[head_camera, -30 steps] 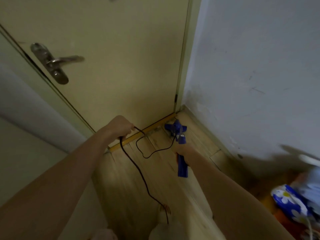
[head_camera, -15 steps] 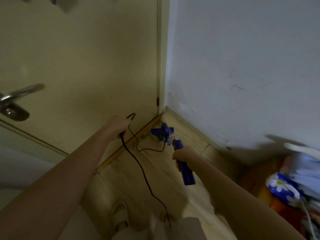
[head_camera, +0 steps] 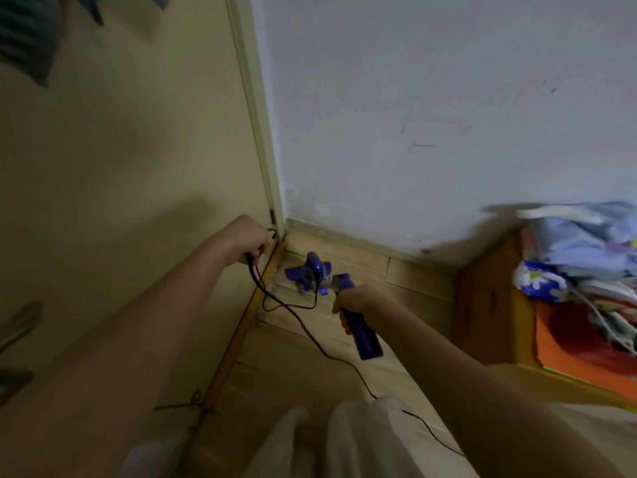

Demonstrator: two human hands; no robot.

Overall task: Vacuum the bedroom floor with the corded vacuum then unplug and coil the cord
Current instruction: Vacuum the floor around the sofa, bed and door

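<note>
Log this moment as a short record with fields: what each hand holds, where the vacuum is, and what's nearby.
left hand: grips the black cord, lifted near the door
right hand: grips the blue vacuum by its handle
vacuum head: on the wooden floor, in the corner by the white wall
cord: trails across the floor toward the person
nearby: folded bedding at right

- Left hand point(head_camera: 250, 238) and right hand point(head_camera: 355, 300): both bare, with no rings, gloves or watch showing at the wrists.
- Forearms: bare along their whole visible length; no sleeve reaches into view on either arm.
- Legs: covered by loose, pale, off-white trousers point(head_camera: 362, 439), the fabric soft and slightly creased, seen at the bottom edge below the hands.
- Feet: hidden under the trouser fabric.
</note>
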